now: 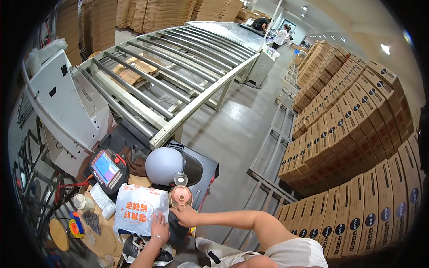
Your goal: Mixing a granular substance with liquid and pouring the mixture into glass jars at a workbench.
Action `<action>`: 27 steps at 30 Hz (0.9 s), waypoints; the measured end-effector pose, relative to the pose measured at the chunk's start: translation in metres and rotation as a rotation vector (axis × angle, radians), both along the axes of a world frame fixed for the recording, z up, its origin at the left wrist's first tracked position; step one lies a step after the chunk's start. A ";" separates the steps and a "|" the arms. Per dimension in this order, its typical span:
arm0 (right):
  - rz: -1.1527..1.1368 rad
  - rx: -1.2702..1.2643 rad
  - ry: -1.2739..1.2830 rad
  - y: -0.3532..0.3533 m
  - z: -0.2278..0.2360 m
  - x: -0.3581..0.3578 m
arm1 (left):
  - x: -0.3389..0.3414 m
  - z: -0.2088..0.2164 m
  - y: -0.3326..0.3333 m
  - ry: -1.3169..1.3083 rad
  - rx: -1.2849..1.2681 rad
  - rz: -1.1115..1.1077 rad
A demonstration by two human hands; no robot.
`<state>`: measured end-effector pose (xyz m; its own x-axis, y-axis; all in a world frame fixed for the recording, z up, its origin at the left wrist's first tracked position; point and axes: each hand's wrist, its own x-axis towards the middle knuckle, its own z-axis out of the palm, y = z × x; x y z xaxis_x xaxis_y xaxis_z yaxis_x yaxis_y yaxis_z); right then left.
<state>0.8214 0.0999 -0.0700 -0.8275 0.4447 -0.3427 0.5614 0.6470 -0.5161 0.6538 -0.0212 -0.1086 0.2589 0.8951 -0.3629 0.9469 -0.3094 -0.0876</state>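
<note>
A white plastic bag (142,210) with orange print lies at the lower middle, on the near side of the workbench. My left hand (160,231) rests on its lower right part, fingers stretched out flat. Just right of the bag stands a bottle with a peach-coloured top (182,195), its clear flip lid raised. Directly in front of that bottle is my right hand (187,217), its fingers pointing left and apart, reaching the bag's right edge. Whether they also touch the bottle cannot be made out. Behind the bottle sits a pale blue-grey helmet (164,166).
A control pendant (105,168) with a lit screen stands left of the helmet. Tape rolls (76,228) and a white jar (82,201) lie further left. Beyond runs a roller conveyor (165,76). Stacked cartons (353,116) line the right; two people work far off.
</note>
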 end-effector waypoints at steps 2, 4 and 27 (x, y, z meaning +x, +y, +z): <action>0.052 0.249 0.106 -0.012 -0.009 0.008 | 0.007 0.000 -0.008 -0.045 0.022 0.012; 0.033 0.272 0.118 -0.022 -0.012 0.014 | 0.014 0.001 -0.019 -0.115 0.068 0.034; -0.983 -1.056 0.320 -0.256 0.048 0.123 | 0.097 0.050 -0.150 -1.317 -0.427 0.446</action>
<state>0.9442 -0.1559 -0.0215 -0.4498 0.5251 -0.7225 0.3160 -0.6630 -0.6786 0.7511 -0.1713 -0.0584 0.3431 0.8754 -0.3406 0.2894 0.2465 0.9249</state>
